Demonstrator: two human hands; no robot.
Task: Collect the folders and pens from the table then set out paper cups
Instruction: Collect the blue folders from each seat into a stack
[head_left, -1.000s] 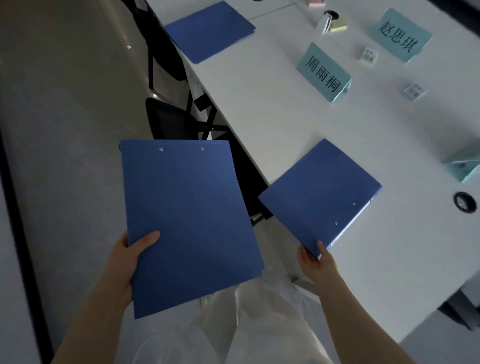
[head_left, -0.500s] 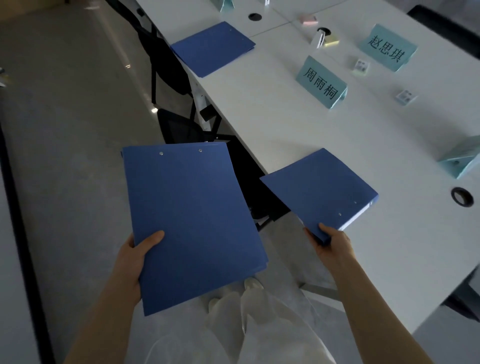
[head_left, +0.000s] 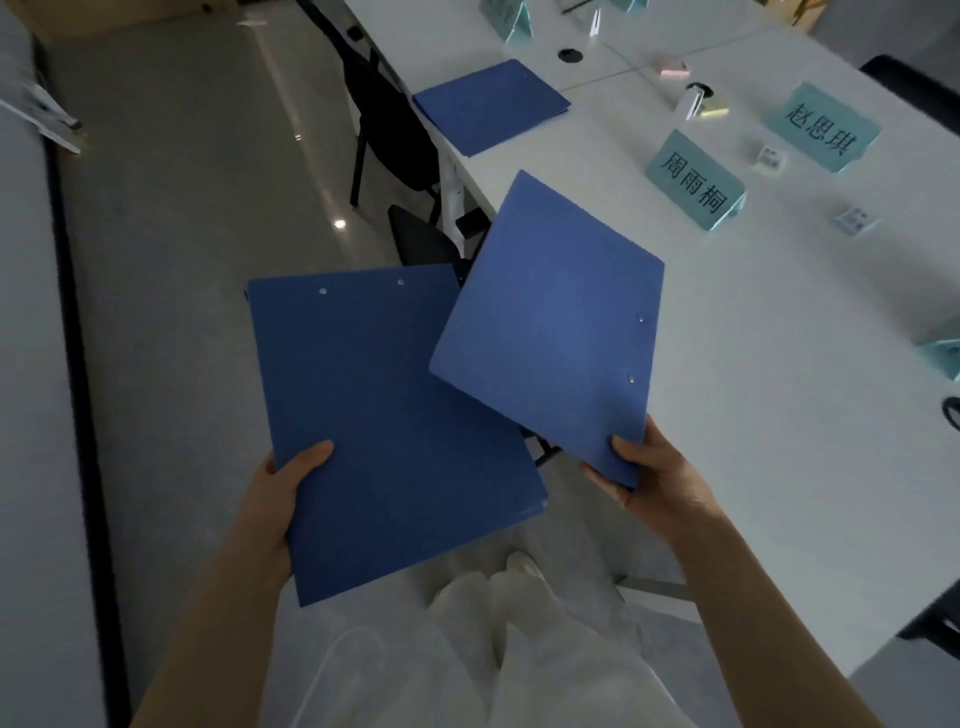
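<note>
My left hand grips the lower left edge of a blue folder, thumb on top, held flat over the floor beside the white table. My right hand grips the near corner of a second blue folder, which is lifted off the table and tilted, its left corner overlapping the first one. A third blue folder lies flat on the table farther away. No pens or paper cups can be made out.
Teal name cards stand on the table, with small sticky-note blocks, a pink pad and cable holes. Black chairs are tucked at the table's left edge. Grey floor lies to the left.
My right hand has lifted the second folder off the table and swung it left toward the folder in my left hand. The view has shifted farther along the table.
</note>
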